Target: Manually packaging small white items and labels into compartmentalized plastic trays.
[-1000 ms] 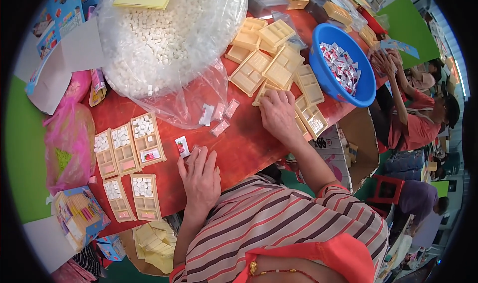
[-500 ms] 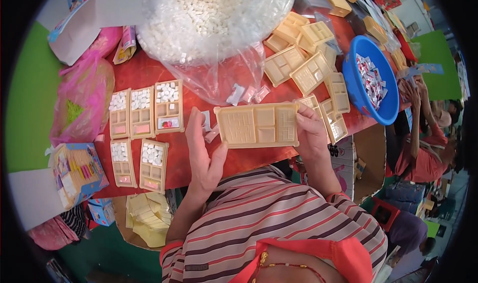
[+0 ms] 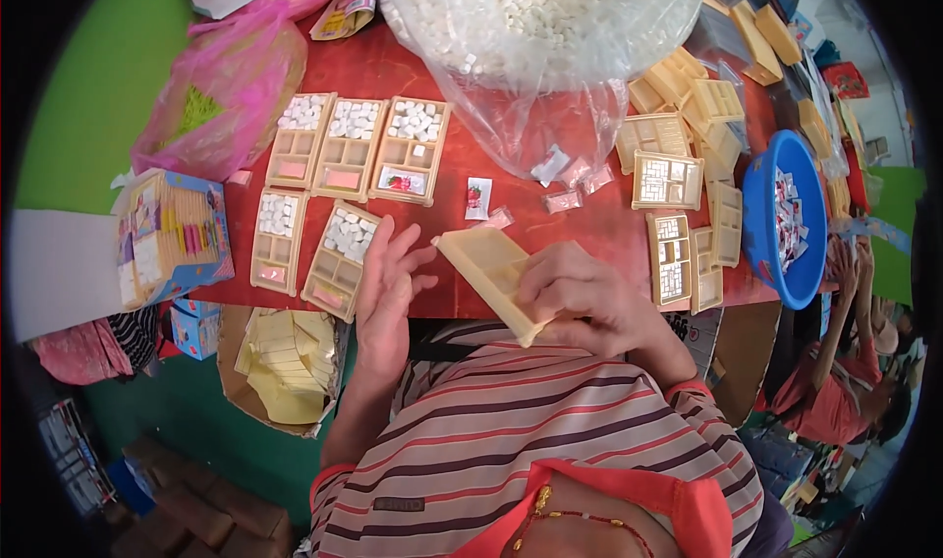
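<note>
Compartmented tray (image 3: 483, 263), pale cream-beige and smooth like plastic, is tilted in the air by the front edge of the red table (image 3: 393, 57), its long side slanting from upper left to lower right. It is rectangular, with a raised rim, small knobs jutting at the corners, and thin inner walls; a larger, longer compartment lies toward the far end, and smaller ones sit partly hidden under the fingers. The right hand (image 3: 594, 298) pinches its near end between thumb and bent fingers. The left hand (image 3: 386, 298) is upright with fingers spread, apart from that tray and near the filled trays (image 3: 341, 268), though whether it touches the closest one I cannot tell. Those share the cream colour and hold white cubes and pink packets. Beyond lies a red-and-white sachet (image 3: 478, 199); more cream trays (image 3: 668, 180) stand stacked at right.
</note>
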Tool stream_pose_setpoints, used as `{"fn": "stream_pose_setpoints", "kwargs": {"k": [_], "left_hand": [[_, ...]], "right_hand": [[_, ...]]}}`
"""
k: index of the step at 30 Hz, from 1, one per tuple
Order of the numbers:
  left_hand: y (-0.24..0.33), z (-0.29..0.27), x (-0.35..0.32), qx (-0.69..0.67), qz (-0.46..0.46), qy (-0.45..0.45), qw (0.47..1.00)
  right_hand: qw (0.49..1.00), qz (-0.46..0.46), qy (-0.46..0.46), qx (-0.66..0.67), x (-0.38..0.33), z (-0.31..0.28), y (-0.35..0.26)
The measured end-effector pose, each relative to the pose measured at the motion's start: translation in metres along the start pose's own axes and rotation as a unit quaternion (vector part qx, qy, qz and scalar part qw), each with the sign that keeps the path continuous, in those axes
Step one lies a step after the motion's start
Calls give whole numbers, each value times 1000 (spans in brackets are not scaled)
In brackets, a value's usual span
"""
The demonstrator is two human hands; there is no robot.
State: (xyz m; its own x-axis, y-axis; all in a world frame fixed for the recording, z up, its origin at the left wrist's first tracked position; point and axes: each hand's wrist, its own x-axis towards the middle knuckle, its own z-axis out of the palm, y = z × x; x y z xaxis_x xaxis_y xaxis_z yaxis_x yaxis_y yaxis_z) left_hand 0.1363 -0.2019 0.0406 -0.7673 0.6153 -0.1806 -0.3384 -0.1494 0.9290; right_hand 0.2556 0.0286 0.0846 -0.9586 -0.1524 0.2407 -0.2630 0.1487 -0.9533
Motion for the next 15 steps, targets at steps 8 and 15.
{"fn": "stream_pose_setpoints", "kwargs": {"k": [8,15], "left_hand": [[0,17,-14,-145,-109,-10,983],[-16,-21,-17,44,-72,8,996]], "right_hand": [[955,-103,-89,-262,33,59,18],[943,-10,42,-330,36,23,37]]}}
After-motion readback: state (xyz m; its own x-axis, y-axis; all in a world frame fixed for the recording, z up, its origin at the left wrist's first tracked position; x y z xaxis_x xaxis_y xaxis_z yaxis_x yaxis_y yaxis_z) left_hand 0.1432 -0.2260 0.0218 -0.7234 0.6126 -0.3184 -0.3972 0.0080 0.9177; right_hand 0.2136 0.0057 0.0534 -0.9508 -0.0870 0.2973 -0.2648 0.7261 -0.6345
